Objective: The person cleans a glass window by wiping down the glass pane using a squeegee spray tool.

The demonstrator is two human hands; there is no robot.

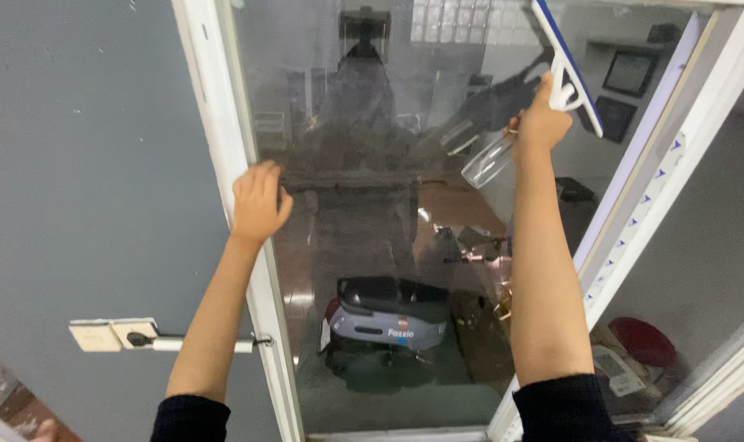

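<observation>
Right hand (540,123) closed around the white handle of a blue squeegee (567,61), blade flat against the top of the glass pane (364,245) to wipe it; left hand (259,203), fingers curled, braced on the pane's left white frame (224,147) for support.

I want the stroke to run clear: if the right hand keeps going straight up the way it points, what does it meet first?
Probably the top of the white window frame. The right hand holds a blue-edged squeegee against the glass pane, its blade already near that corner; depth is unclear.

Dim, hazy reflections (edges distorted).
</observation>
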